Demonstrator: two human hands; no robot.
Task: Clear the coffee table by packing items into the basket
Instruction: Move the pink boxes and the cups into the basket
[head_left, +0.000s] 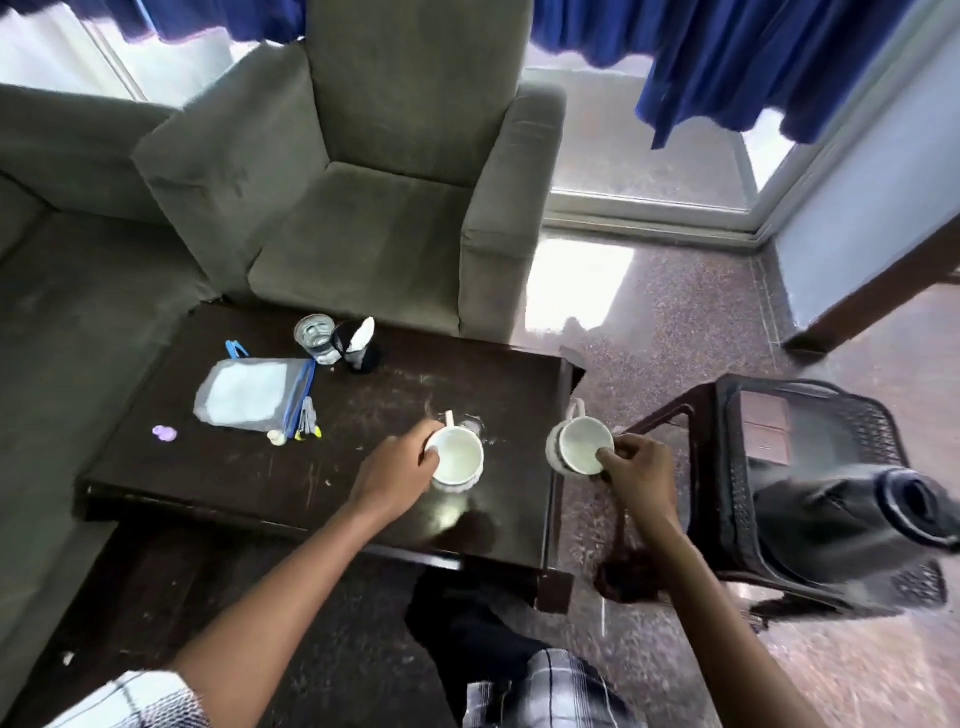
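Left grip (402, 462) curls on the rim of a white cup (460, 462) standing mid-bench (260, 478). Right grip (641, 467) pinches the rim of a second white cup (577, 448) at the bench's right edge. Black mesh basket (878, 431) sits just right, with open floor between. Zip pouch (249, 395) and water glass (315, 338) lie far-left; armchair (363, 234) behind.

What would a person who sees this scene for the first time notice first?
Two white cups stand out first. The left-hand grip holds the left cup on the dark coffee table, near its front edge, and the right-hand grip holds the right cup at the table's right edge. Next comes the black mesh basket to the right of the table, with a dark object inside.
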